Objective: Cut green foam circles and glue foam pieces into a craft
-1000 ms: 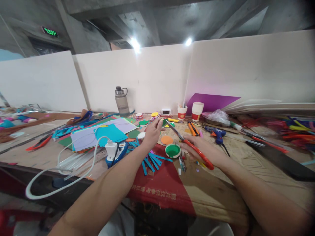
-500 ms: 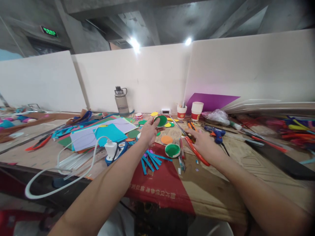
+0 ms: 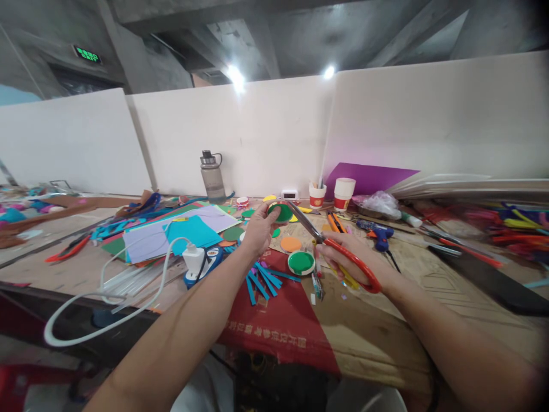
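Green disc and scissors held above the cluttered tabletop (image 3: pixel 429 274).
Left hand (image 3: pixel 257 232) pinches a round green paper disc (image 3: pixel 282 213); right hand (image 3: pixel 355 260) grips red-handled metal scissors (image 3: pixel 338 249), blades pointing at the disc.

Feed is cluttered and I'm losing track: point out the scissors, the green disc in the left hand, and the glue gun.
scissors (image 3: pixel 352 262): head view, on the red handle loop in the right hand.
green disc (image 3: pixel 283 213): head view, on its green face between the left fingers.
glue gun (image 3: pixel 379 232): head view, on its blue body.
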### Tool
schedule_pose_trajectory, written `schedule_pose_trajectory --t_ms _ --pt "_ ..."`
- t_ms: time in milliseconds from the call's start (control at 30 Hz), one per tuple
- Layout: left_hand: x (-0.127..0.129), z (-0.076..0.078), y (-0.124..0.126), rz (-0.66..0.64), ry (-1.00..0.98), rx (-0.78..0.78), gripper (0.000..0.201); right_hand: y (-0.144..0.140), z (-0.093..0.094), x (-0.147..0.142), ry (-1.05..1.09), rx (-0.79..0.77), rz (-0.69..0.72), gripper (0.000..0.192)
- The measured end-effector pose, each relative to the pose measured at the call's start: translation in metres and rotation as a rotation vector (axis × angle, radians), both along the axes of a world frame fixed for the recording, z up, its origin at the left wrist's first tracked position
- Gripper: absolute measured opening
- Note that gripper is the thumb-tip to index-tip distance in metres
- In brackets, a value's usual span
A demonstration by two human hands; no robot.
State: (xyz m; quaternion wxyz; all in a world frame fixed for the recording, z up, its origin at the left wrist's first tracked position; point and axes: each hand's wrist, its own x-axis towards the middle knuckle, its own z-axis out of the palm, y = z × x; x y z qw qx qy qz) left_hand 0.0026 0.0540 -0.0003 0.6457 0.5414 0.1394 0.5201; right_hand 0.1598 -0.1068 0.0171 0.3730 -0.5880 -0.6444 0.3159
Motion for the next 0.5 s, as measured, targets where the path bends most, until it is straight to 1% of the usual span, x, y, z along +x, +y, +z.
schedule_pose_trajectory --t_ms 200,500 --pt "0.0003 -0.0015 0.0017 -0.001 -0.006 0.003 0.039 -0.0011 0.004 -0.0021 -0.018 -0.003 0.01 0.035" --pt "0.0009 -0.0022 0.0012 0.003 -0.009 -0.007 0.041 -0.0025 0.0062 -0.0035 -0.018 -0.033 0.014 0.035"
